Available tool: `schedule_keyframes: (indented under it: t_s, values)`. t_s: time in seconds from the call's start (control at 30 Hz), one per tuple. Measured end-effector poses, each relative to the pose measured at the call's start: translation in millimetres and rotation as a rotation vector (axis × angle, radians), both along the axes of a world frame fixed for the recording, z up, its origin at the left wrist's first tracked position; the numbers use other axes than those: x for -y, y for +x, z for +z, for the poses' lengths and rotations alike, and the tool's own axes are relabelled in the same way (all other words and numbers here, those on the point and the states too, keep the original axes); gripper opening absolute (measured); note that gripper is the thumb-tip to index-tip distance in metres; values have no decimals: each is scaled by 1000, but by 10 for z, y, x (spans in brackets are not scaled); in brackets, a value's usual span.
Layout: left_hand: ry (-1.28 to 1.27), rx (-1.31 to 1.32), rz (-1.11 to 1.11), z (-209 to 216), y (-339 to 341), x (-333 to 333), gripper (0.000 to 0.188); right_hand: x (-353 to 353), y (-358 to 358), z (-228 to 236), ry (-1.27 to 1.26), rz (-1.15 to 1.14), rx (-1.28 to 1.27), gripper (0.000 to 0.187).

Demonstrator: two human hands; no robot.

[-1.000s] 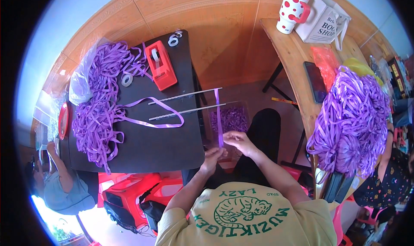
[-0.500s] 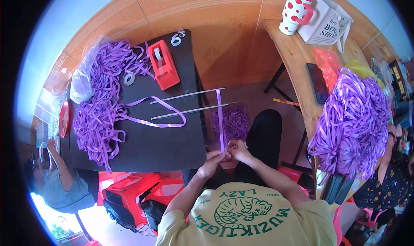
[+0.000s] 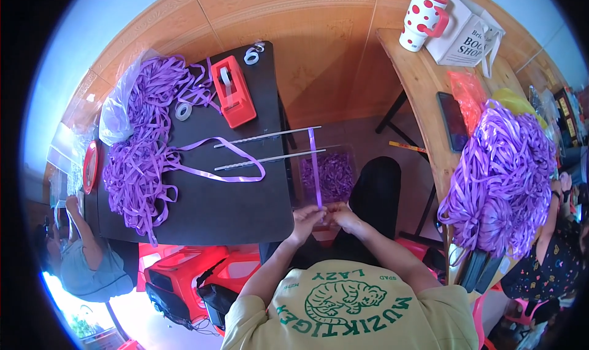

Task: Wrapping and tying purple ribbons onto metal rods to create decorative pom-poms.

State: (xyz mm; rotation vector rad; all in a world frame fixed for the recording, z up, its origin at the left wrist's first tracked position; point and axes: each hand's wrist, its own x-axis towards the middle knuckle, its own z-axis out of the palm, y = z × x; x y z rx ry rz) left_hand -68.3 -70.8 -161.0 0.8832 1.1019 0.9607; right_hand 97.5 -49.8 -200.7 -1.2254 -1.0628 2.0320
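Observation:
A purple ribbon strip (image 3: 316, 178) runs from two thin metal rods (image 3: 264, 161) down to my hands. The rods stick out past the right edge of the dark table. My left hand (image 3: 307, 222) pinches the lower end of the strip. Right against it, my right hand (image 3: 345, 218) is closed, its fingertips meeting the left ones at the ribbon. What exactly those right fingertips grip is too small to see. Beyond my hands, low down, a clear tub (image 3: 353, 159) holds many purple ribbon pieces.
Loose purple ribbon (image 3: 138, 172) is heaped on the dark table (image 3: 202, 212), beside a red tape dispenser (image 3: 236, 98) and tape rolls. The wooden table (image 3: 408, 67) at right bears a ribbon pile (image 3: 503, 178), a phone (image 3: 451, 121) and a spotted tumbler (image 3: 420, 21). Other people sit at both sides.
My hands have come together at the ribbon's lower end: the left has shifted slightly right and up, the right a little down. The rods and table things have stayed put.

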Motion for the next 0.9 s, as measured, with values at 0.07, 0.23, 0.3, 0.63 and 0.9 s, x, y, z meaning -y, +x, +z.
schedule_keyframes:
  t_s: [0.07, 0.23, 0.3, 0.63, 0.9]
  values:
    - [8, -55, -37, -41, 5, 45, 16, 18, 1, -82, -21, -38, 22, 4]
    - [229, -489, -32, -304, -45, 189, 19, -7, -19, -122, -2, -22, 60, 7]
    - [240, -512, 29, -202, 13, 165, 15, -7, -16, -2, -81, -11, 68, 5]
    - [314, -291, 410, 623, 413, -226, 7, 200, 63, 101, 25, 175, 62, 10]
    - [434, -209, 476, 1114, 478, -662, 9, 308, 147, 549, -21, 291, 60, 18]
